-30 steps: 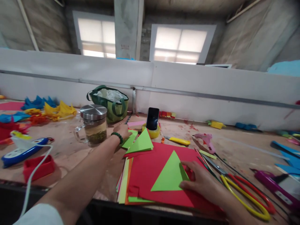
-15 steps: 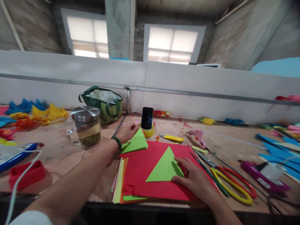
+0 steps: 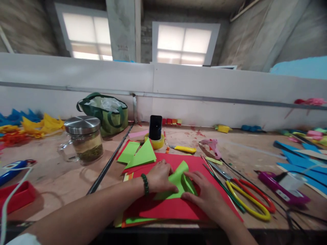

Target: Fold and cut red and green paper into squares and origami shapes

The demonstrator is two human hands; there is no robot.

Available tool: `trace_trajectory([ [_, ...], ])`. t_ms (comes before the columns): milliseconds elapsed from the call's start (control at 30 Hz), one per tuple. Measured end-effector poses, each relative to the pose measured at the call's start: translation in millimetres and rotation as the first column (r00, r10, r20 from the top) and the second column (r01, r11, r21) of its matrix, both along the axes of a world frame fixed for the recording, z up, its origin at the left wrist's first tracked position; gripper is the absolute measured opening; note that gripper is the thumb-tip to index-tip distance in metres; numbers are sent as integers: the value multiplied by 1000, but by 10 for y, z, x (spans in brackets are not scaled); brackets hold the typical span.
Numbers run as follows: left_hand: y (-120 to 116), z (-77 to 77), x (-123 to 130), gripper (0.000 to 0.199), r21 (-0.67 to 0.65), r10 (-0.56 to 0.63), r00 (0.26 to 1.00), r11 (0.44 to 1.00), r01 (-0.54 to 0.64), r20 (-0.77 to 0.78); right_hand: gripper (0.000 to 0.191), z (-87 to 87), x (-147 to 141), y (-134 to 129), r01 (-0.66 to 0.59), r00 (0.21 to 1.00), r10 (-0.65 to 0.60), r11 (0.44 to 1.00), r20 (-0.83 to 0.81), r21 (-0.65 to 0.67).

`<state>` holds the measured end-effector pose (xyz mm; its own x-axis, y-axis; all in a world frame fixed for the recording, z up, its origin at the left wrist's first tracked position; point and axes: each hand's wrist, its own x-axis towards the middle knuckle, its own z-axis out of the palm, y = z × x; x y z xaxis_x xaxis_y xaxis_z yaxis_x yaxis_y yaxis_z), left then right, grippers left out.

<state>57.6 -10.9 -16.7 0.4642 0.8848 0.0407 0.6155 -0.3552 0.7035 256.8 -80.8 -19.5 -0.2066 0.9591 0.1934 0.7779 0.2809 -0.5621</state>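
Note:
A light green paper triangle (image 3: 176, 183) bends and curls up between my two hands, over a stack of paper topped by a red sheet (image 3: 176, 211). My left hand (image 3: 161, 177), with a dark green bead bracelet at the wrist, grips its left side; the fingertips are partly hidden behind the paper. On the right side, the thumb and fingers of my right hand (image 3: 200, 187) close on the paper's edge. Beyond my left hand lie other green paper triangles (image 3: 143, 154) with red paper under them, overlapping the stack's back left corner.
Scissors (image 3: 251, 197) with red and yellow handles lie right of the stack. Behind are a yellow utility knife (image 3: 185, 149), a pink glue gun (image 3: 212, 146) and a phone (image 3: 155, 127) propped on a tape roll. A lidded glass mug (image 3: 85, 141) and a green bag (image 3: 112, 115) stand left.
My left hand has left the back-left triangles and come right and nearer onto the green triangle. That triangle, flat before, now curls up between both hands. The view has turned slightly right.

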Motion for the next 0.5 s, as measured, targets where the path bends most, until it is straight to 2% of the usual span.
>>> trace_trajectory([
  [67,9,-28,27,44,-100,27,992,995,-15,124,58,11,-14,0,26,1000,-26,1000,0,16],
  [133,28,-41,42,47,-179,21,978,984,17,207,66,5,-13,7,64,998,-64,997,-9,44],
  [233,75,30,9,41,-259,7,926,961,98,377,62,-38,21,35,104,994,-103,990,-19,92],
  [333,146,220,-129,15,-263,26,838,954,142,546,52,-96,71,71,141,990,-136,981,-46,130],
  [500,333,607,-599,27,-251,166,663,967,34,730,51,-127,107,94,165,982,-152,979,-112,120],
])
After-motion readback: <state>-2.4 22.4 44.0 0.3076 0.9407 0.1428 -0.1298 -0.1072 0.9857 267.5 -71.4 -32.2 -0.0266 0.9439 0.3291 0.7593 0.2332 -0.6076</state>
